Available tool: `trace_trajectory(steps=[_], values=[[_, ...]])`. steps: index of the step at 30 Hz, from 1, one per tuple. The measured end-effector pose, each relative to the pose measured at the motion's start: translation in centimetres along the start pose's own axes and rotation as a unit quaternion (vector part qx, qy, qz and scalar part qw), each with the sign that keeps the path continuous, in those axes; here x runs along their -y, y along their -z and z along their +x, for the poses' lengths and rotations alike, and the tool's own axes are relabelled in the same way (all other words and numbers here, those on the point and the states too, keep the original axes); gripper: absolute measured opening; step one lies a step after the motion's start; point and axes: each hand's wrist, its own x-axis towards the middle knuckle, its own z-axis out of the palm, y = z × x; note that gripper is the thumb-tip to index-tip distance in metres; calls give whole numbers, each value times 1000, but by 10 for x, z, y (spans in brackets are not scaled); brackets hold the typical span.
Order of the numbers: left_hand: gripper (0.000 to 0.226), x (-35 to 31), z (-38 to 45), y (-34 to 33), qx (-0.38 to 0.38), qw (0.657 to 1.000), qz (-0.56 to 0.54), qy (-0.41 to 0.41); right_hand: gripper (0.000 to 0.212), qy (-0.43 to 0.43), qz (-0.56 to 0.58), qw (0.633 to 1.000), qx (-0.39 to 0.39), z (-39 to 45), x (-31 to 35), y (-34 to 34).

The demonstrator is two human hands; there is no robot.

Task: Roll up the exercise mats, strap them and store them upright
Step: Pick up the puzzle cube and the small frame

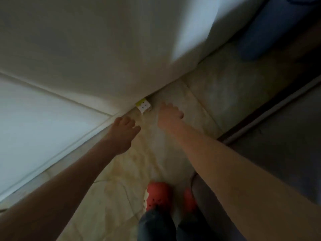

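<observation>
The view looks down into a room corner, pretty blurry and dim. The floor [152, 157] is pale cream tile with a marbled look and faint grout lines running diagonally. A white wall [104, 49] fills the top, with a bright patch of light on it toward the right, and a second white panel [43, 122] comes in from the left and meets the floor along a trim edge.

Right where wall and floor meet sits a little white and yellow block with dots [143, 105], hard to say what it is.

Both arms reach down toward that corner. The left hand [124, 131] hangs just above the floor near the trim, fingers loosely curled, holding nothing. The right hand [169, 113] is just to the right of the dotted block, fingers bent down too, nothing in it that I can see.

The rolled blue mat [265, 30] is at the upper right, leaning against the wall, well apart from both hands. Something dark grey [278, 136] with a light edge strip runs along the right side.

At the bottom are red clogs [157, 195] and dark jeans [156, 225].
</observation>
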Motion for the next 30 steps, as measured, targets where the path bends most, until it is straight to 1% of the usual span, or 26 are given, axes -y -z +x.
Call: trace_trajectory(steps=[3, 7, 8, 10, 11, 12, 14, 16, 18, 20, 23, 24, 25, 27, 28, 29, 30], values=[[49, 9, 22, -43, 10, 999, -37, 35, 57, 35, 2, 999, -36, 47, 20, -37], [49, 17, 52, -88, -5, 994, -75, 82, 62, 69, -3, 993, -92, 105, 39, -85], [49, 17, 59, -97, -9, 992, -83, 93, 66, 70, -2, 993, -94, 116, 41, -95], [51, 14, 65, -112, -5, 989, -102, 106, 80, 51, 11, 997, -63, 132, 46, -110], [53, 13, 68, -119, -6, 990, -102, 101, 86, 37, 25, 998, -54, 138, 48, -116], [56, 13, 72, -125, -8, 991, -97, 95, 90, 27, 35, 997, -61, 143, 50, -120], [60, 16, 74, -134, -6, 992, -95, 88, 87, 23, 48, 994, -97, 149, 54, -122], [62, 21, 69, -138, -8, 988, -119, 100, 73, 30, 67, 991, -108, 151, 55, -120], [63, 26, 54, -135, -21, 978, -162, 129, 64, 56, 92, 990, -92, 140, 52, -121], [68, 28, 32, -130, -37, 964, -206, 164, 62, 97, 138, 984, -53, 117, 45, -124], [87, 26, -10, -127, -40, 948, -245, 202, 66, 153, 195, 967, 54, 70, 41, -127], [97, 25, -25, -124, -33, 939, -272, 207, 70, 179, 207, 958, 84, 54, 43, -124], [108, 24, -40, -121, -24, 922, -322, 212, 74, 202, 220, 948, 114, 39, 48, -119], [130, 20, -75, -111, -9, 858, -459, 232, 76, 250, 226, 923, 186, 8, 64, -106], [135, 15, -93, -106, -12, 825, -509, 247, 74, 284, 206, 912, 215, -11, 73, -100], [136, 7, -110, -100, -21, 798, -539, 269, 71, 320, 169, 904, 228, -28, 82, -96], [130, -2, -126, -94, -34, 775, -558, 294, 68, 357, 139, 894, 233, -47, 90, -92]])
